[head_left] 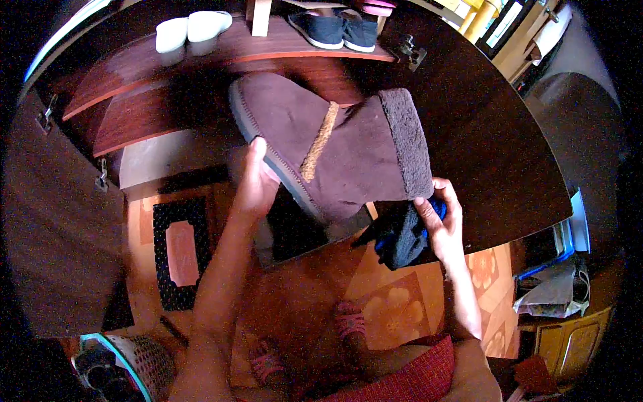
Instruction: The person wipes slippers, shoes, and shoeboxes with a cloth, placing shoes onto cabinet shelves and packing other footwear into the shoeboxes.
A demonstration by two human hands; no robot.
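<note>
A brown boot (355, 157) with a fleecy grey-brown cuff and a tan fuzzy strip lies on its side in the air before me, toe to the upper left. My left hand (256, 177) grips its sole from below, thumb along the edge. At the cuff's lower corner, my right hand (443, 218) is closed with the thumb on the rim. A dark cloth with blue parts (405, 241) hangs beside that hand, under the cuff; whether the fingers hold it too is hard to tell.
An open dark wooden cabinet has a shelf (248, 50) bearing white shoes (191, 32) and dark shoes (335, 30). Its door panels (495, 147) spread to both sides. A black-and-pink mat (181, 251) lies on the floor. A basket (130, 365) stands at lower left, a plastic bag (556, 291) at right.
</note>
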